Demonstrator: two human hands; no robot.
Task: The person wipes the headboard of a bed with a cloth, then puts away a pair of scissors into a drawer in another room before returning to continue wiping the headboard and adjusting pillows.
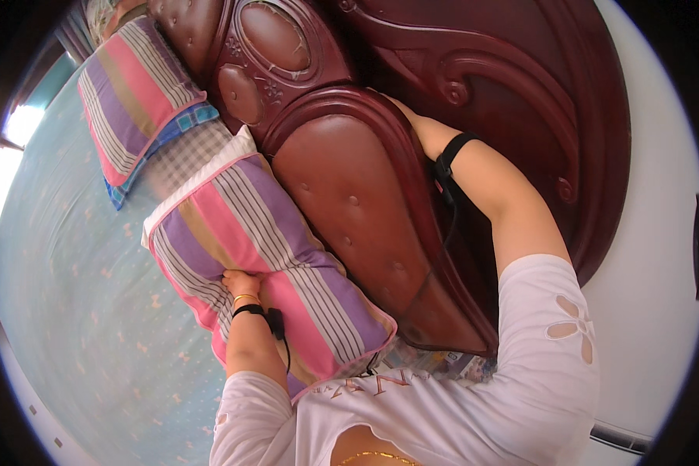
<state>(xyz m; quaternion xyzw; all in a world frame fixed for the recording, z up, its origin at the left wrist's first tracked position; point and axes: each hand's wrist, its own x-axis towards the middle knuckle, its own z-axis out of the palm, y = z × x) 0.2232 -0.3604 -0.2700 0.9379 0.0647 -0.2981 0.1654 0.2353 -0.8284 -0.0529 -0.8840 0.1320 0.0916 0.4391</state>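
My left hand (242, 284) is closed and pressed into the middle of the near striped pillow (311, 299), whose pink, purple and white fabric dents and creases around it. A gold bangle and a black strap with a small device circle that wrist. On the other side, my right arm reaches behind the rim of the padded headboard (342, 194). Only part of my right hand (388, 99) shows there, in the gap between the brown cushioned panel and the dark red carved wood. Its fingers are hidden. A black band with a cable is around the right forearm.
A second striped pillow (140, 93) lies farther up, over blue and grey checked fabric (190, 159). The pale blue bedsheet (78, 295) spreads to the left. Carved dark red wood (512, 101) rises at the right before a white wall (652, 233). Printed paper (443, 362) shows below the headboard.
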